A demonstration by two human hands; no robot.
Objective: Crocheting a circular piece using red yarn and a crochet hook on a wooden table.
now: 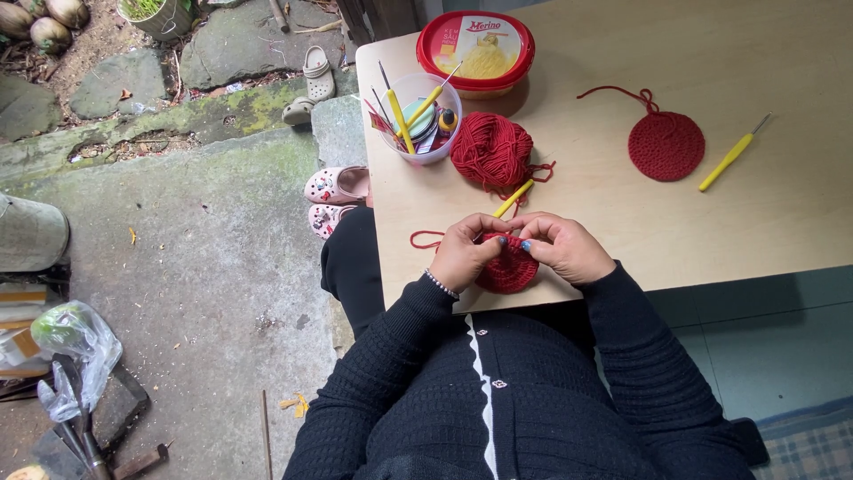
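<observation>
My left hand (462,253) and my right hand (569,249) meet at the table's near edge over a round red crochet piece (508,271). The left hand pinches the piece. A yellow crochet hook (515,196) sticks up and to the right from between the fingertips; the right hand seems to hold it, though the grip itself is hidden. Red yarn loops out left of my left hand (425,238) and also runs up to a red yarn ball (490,149).
On the wooden table (782,213) stand a clear cup of hooks and tools (425,120), a red-lidded round tub (476,44), a finished red crochet circle (665,145) and a second yellow hook (730,157). Pink shoes (336,187) lie on the concrete floor to the left.
</observation>
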